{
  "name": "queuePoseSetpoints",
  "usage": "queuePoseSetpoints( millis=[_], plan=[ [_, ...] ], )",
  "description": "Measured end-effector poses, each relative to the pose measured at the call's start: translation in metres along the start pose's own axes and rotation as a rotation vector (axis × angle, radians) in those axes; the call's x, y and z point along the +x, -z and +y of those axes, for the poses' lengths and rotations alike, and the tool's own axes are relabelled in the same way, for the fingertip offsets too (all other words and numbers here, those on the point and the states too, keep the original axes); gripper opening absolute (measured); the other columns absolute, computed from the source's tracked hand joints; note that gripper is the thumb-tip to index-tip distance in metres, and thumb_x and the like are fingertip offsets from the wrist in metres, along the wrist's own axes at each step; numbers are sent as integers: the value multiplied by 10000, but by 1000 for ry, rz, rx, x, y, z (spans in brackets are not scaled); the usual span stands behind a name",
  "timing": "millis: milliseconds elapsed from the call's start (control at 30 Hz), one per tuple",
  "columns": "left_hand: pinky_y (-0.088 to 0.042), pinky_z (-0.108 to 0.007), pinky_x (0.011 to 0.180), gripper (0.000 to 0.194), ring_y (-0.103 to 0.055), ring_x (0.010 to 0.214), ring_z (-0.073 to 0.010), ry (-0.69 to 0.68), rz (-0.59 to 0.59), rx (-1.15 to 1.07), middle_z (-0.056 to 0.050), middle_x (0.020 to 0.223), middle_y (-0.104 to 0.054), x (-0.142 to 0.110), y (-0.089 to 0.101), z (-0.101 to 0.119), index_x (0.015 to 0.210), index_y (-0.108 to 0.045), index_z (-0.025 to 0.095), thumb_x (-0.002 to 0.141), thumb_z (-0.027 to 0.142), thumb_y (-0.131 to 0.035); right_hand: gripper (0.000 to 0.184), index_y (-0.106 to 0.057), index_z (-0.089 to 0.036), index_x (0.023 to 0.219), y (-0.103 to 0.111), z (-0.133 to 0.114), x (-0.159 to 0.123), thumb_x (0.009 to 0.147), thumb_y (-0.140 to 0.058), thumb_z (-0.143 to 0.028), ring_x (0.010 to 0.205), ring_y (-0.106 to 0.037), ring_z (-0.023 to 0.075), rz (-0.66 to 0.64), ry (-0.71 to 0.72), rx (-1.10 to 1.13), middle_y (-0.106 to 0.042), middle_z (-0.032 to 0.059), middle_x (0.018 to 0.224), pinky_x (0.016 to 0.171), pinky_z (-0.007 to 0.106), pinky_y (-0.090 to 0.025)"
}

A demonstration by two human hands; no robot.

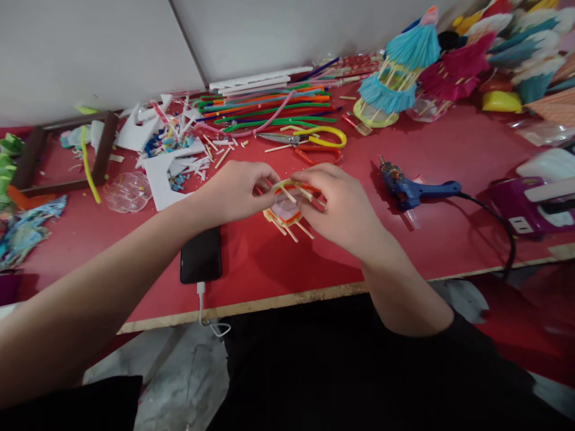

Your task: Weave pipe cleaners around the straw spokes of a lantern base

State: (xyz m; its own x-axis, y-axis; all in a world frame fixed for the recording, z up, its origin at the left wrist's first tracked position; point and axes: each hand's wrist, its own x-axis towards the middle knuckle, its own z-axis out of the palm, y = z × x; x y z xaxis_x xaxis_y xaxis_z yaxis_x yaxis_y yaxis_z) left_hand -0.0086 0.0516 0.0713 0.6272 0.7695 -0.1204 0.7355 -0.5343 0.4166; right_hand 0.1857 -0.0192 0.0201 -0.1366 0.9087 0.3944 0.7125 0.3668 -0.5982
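Both hands hold a small round craft piece [287, 206] above the red table, with an orange and yellow rim and thin wooden sticks poking out of it. My left hand [245, 188] pinches its left upper edge between thumb and fingers. On the opposite side, my right hand [335, 200] grips the edge, its fingers curled over the rim. The fingers partly cover the piece. Just beyond the hands lie scissors [330, 136] with one yellow and one orange handle loop. A black phone [200, 257] rests under my left forearm, a white cable plugged into it.
A blue glue gun [417, 190] lies right, its cord running to a purple power strip [525, 206]. Behind are colourful pipe cleaners [274, 108], paper scraps [157, 179] and a blue tiered paper craft [390, 90]. A brown frame [27, 158] and a clear plastic flower-shaped tray [128, 191] sit left.
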Motion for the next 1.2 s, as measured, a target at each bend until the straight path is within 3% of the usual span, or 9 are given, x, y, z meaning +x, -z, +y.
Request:
queuePoseSetpoints(
  millis=[200, 500, 633, 767, 933, 1200],
  plan=[
    [-489, -236, 716, 355, -747, 807, -186, -22, 14, -82, -22, 853, -797, -3, -1, 2, 1024, -773, 180, 807, 419, -625, 264, -741, -154, 1047, -5, -1, 1, 849, -574, -106, 956, -702, 257, 51, 11, -48, -739, 109, 1042, 781, 372, -552],
    [-401, -236, 609, 310, -623, 586, -126, -50, 22, 26, 23, 619, -711, -4, -4, 8, 938, -813, 211, 848, 320, -537, 181, -739, -196, 969, -8, 3, -1, 889, -580, -165, 971, -700, 235, 104, 106, -35, -751, 81, 1029, 832, 379, -549],
    [-401, -248, 631, 320, -623, 604, -129, -42, 37, 75, 0, 699, -740, -6, -3, 9, 964, -803, 192, 857, 302, -522, 190, -730, -209, 987, -11, 6, -1, 879, -585, -150, 991, -705, 239, 141, 134, -19, -763, 71, 1038, 874, 402, -554],
    [-394, -278, 630, 325, -653, 661, -169, -58, -26, 227, -52, 783, -759, -4, -6, 10, 928, -773, 155, 877, 285, -480, 265, -714, -210, 1027, -11, 6, -1, 855, -551, -91, 1020, -708, 230, 121, 177, 20, -764, 65, 1076, 911, 403, -560],
    [-392, -296, 613, 347, -673, 680, -206, -23, -62, 329, -79, 777, -749, -3, -9, 11, 978, -753, 128, 894, 257, -442, 314, -696, -197, 1072, -10, 4, -1, 855, -511, -67, 1033, -701, 216, 85, 205, 66, -740, 78, 1100, 853, 366, -577],
    [-461, -314, 713, 365, -727, 811, -231, 45, 36, 219, -82, 908, -790, -6, -9, 7, 1044, -756, 155, 882, 275, -452, 182, -709, -173, 955, -16, 5, -1, 825, -585, -142, 996, -669, 255, 190, 22, -73, -677, 124, 1089, 846, 408, -558]
  ],
)
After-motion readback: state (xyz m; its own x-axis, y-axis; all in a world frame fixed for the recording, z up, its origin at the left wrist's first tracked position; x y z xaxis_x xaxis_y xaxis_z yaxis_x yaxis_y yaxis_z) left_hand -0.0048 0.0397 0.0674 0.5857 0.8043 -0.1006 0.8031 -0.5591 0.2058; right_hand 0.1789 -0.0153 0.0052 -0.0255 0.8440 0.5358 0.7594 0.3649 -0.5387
